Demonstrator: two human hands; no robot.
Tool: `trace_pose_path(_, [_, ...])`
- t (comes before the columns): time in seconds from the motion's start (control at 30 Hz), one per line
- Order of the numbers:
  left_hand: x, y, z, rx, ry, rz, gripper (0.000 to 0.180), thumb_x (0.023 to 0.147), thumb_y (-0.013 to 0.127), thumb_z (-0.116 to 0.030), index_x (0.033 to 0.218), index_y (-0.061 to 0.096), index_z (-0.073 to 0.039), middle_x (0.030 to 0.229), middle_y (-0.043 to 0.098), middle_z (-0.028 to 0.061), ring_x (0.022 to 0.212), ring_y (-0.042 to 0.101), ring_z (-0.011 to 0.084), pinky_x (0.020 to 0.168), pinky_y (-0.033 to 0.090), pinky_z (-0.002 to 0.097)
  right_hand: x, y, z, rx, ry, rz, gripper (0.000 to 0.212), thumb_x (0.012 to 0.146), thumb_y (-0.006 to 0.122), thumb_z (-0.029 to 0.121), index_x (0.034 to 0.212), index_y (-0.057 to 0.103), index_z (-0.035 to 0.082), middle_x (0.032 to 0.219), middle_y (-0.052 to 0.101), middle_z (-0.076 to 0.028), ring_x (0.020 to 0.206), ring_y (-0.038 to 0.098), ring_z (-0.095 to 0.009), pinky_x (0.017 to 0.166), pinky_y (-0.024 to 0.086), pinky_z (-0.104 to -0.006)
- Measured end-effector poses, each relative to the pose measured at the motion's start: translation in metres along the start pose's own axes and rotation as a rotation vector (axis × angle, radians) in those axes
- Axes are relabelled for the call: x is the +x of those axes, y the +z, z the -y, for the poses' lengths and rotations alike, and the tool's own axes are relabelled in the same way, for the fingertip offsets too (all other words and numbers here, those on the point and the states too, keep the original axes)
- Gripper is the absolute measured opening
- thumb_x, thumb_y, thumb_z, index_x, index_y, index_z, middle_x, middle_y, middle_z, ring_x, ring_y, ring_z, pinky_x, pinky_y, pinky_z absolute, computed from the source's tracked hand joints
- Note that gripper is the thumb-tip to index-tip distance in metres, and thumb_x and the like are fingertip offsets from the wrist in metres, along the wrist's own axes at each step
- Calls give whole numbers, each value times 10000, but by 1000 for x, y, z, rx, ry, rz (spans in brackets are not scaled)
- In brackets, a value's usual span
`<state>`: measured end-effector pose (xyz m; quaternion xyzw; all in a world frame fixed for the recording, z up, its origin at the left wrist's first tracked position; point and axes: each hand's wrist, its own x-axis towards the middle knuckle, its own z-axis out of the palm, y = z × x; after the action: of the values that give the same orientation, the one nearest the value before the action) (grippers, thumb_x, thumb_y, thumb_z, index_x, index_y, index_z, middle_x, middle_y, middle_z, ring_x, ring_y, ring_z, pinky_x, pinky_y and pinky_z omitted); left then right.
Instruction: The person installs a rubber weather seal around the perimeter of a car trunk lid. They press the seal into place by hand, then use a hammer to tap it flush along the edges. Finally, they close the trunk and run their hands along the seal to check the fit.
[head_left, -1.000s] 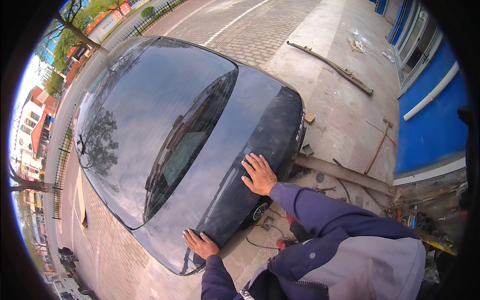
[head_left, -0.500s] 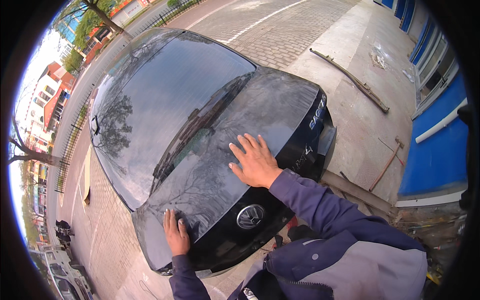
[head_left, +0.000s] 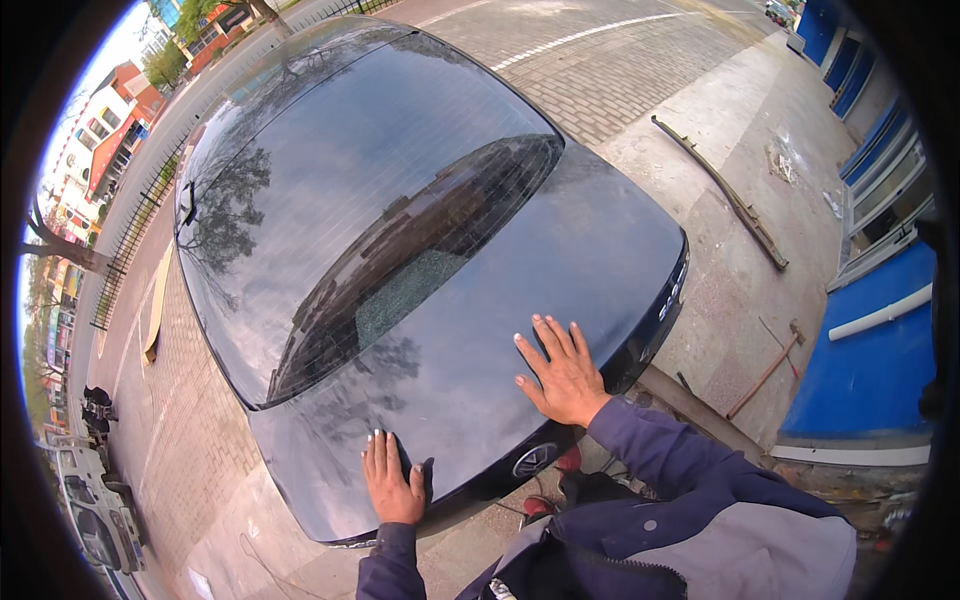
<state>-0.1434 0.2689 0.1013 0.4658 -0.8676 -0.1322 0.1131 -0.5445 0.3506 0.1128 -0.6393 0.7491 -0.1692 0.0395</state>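
Observation:
Both of my hands lie on the trunk lid (head_left: pixel 490 340) of a dark, dusty car. My left hand (head_left: pixel 393 484) rests near the lid's left rear corner, palm down with the fingers stretched toward the glass. Farther right, my right hand (head_left: pixel 562 376) is spread flat close to the rear edge, above the round emblem (head_left: pixel 535 460). Neither hand holds anything. Beyond them the rear window (head_left: pixel 370 170) reflects trees and sky, and a patch of speckled glass shows low in it.
A long, narrow strip (head_left: pixel 725 195) lies on the concrete to the right. Near the blue wall (head_left: pixel 850 360) is a long-handled hammer (head_left: pixel 768 372). A white vehicle (head_left: pixel 95 505) stands at the lower left, below a black fence (head_left: pixel 135 240). Cardboard (head_left: pixel 156 305) lies on the paving.
The trunk lid has swung down, so its top faces me more and the rear panel shows less. Both hands have moved down and slightly right with it, staying flat on the lid.

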Motion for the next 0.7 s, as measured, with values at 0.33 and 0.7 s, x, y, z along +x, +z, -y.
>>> trace_pose_path(0.33, [-16,110,35,118,22,-99,738,1080,639,-297,1747,482,-22,1837,414,251,1734,304,476,1425,164,662,-26,105,-40,55,4,-77,616,1115,642,426,1674,608,170,1785,468,-162,1678,384,-391,1388,254,-650])
trace_pose_path(0.7, [-19,108,33,136,-15,-73,721,1101,619,-297,1758,472,-41,1844,401,242,1737,300,459,1435,157,639,-32,99,-39,119,-15,-145,612,1098,683,398,1649,624,137,1763,493,-176,1662,406,-392,1386,266,-642])
